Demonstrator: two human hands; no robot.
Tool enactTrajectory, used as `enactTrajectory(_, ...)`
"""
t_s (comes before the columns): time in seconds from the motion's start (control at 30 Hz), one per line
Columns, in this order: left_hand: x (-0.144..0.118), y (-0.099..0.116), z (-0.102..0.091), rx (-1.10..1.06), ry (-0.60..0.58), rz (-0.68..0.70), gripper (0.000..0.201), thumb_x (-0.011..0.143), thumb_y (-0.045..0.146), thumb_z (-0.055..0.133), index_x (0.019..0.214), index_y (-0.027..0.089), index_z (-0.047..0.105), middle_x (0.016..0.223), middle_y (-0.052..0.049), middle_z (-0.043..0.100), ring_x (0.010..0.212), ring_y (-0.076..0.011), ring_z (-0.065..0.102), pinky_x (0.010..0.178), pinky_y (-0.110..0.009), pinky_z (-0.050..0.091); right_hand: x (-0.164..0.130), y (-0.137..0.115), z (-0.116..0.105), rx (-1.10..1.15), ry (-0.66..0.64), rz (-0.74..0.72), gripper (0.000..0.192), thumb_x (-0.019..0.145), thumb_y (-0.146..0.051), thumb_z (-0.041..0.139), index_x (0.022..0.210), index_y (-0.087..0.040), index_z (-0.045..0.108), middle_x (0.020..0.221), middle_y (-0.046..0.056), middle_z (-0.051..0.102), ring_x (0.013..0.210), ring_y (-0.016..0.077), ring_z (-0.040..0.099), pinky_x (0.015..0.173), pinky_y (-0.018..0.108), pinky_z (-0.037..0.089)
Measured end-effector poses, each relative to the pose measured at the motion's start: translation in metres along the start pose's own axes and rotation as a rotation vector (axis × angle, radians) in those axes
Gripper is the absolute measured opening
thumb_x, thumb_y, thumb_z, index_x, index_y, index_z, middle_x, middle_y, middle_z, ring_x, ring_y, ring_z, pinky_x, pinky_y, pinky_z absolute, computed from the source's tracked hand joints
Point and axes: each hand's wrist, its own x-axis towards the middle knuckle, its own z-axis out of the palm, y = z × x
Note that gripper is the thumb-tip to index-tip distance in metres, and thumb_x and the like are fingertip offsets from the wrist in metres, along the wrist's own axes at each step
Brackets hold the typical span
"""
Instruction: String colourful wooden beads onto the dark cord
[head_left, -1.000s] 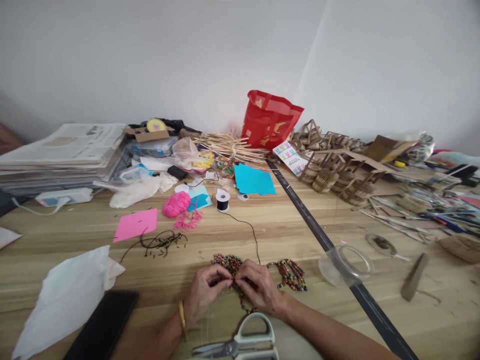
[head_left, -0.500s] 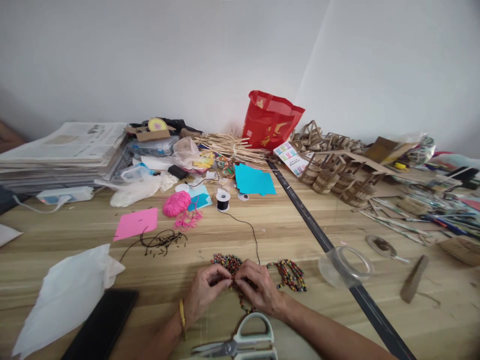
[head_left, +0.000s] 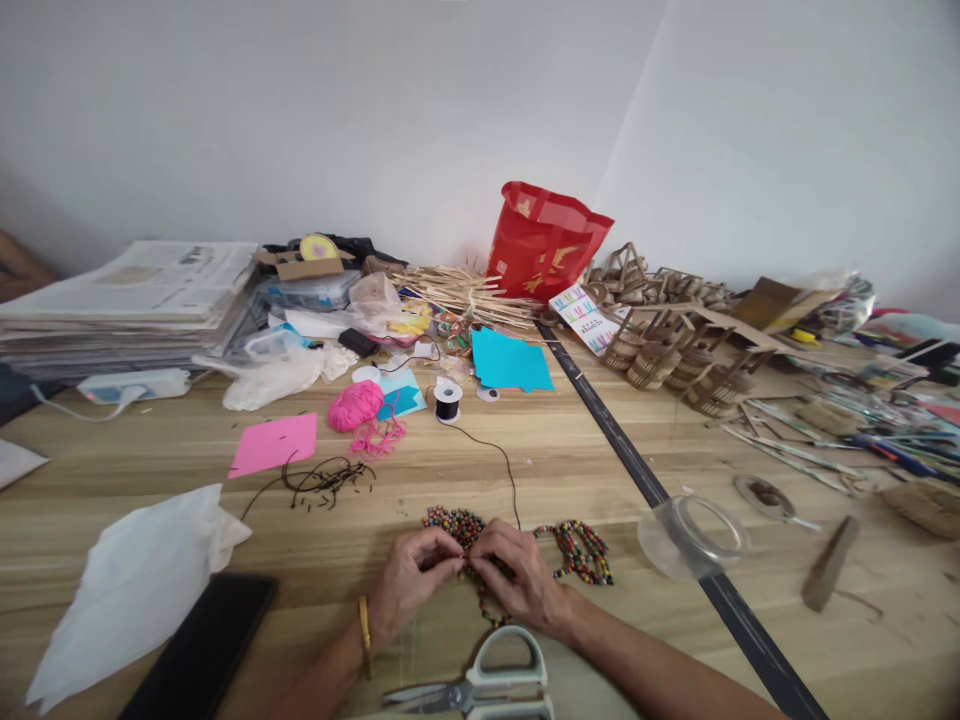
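Since the earlier frames nothing on the tabletop (head_left: 585,460) has moved; only the view has drifted slightly, and both hands remain in the same place. The left hand (head_left: 405,585) and right hand (head_left: 521,580) meet fingertip to fingertip over the beads (head_left: 577,545), both sets of fingers pinched on the strand near the tabletop's front edge. The beads are small, round and multicoloured, lying in loose loops that extend left and right of the hands. A thin black cord (head_left: 504,462) runs from the hands back to a small spool (head_left: 448,402). Scissors (head_left: 480,685) with pale handles lie just in front of the wrists. The tabletop is light wood-grain laminate, crossed diagonally by a dark ruler (head_left: 637,470), on which a clear tape roll (head_left: 694,535) rests. A white bag (head_left: 135,590) and a black phone (head_left: 202,650) lie at left, with pink paper (head_left: 274,445) and pink yarn (head_left: 354,406) beyond. A red bag (head_left: 544,240) stands against plain white walls meeting in a corner.
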Motion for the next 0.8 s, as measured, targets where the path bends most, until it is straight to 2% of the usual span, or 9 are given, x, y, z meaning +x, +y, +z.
enactTrajectory(0.57, 0.0012, -0.0041, 0.0000, -0.009, -0.027, -0.004, 0.014, 0.062, 0.025, 0.074, 0.065, 0.014, 0.065, 0.060, -0.001, 0.066, 0.059, -0.0141, 0.058, 0.059, -0.024, 0.045, 0.0002, -0.0008, 0.0001, 0.024, -0.020, 0.001, 0.015, 0.095, -0.020, 0.047, 0.087, -0.018, 0.059, 0.076, 0.005, 0.060, 0.071, 0.0154, 0.056, 0.062, 0.025, 0.045)
enactTrajectory(0.8, -0.0001, -0.0018, 0.0006, -0.010, -0.020, -0.003, 0.016, 0.063, 0.027, 0.075, 0.066, 0.014, 0.067, 0.062, -0.001, 0.066, 0.060, -0.0143, 0.059, 0.059, -0.024, 0.045, -0.0004, 0.0034, 0.0025, 0.055, 0.029, 0.043, 0.018, 0.095, -0.023, 0.047, 0.083, -0.017, 0.059, 0.073, 0.005, 0.059, 0.069, 0.0154, 0.055, 0.062, 0.026, 0.045)
